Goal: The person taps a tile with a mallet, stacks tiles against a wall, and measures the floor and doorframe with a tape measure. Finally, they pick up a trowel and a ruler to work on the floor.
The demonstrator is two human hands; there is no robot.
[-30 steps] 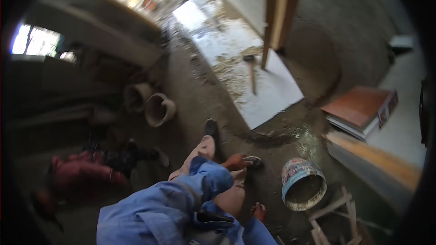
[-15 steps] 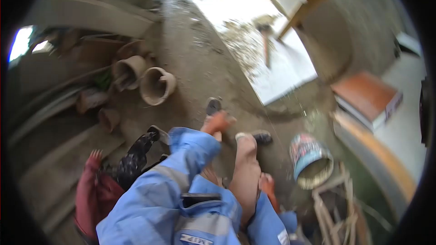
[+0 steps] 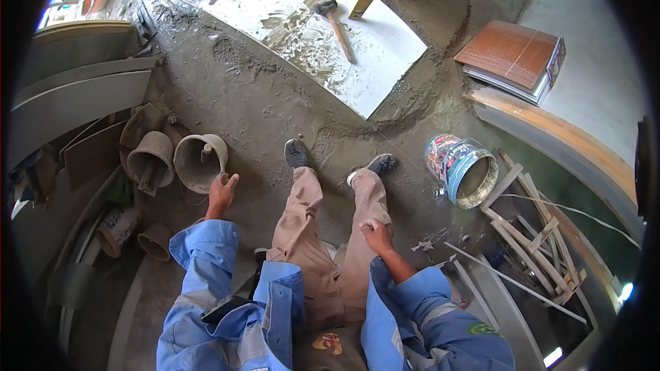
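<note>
Beside the near rim of an empty-looking bucket (image 3: 200, 159) on the left, my left hand (image 3: 221, 194) is closed. Its fingertips overlap the rim, and what they grip is too small to make out. A stick-like piece shows inside that bucket. My right hand (image 3: 377, 236) rests on my right thigh, its fingers curled in and nothing visible in them. A second bucket (image 3: 150, 159) lies just left of the first.
A muddy white board (image 3: 392, 48) bears a hammer (image 3: 337, 31). On the right are a paint-marked bucket (image 3: 450, 165), a stack of brown-topped tiles or boxes (image 3: 509, 55) and wooden scraps (image 3: 533, 247). Curved panels (image 3: 89, 93) stand at the left.
My left hand has moved from near my feet to the left bucket's rim. My right hand now lies on my thigh. The view has turned, and the other person's red sleeve and hand are out of sight.
</note>
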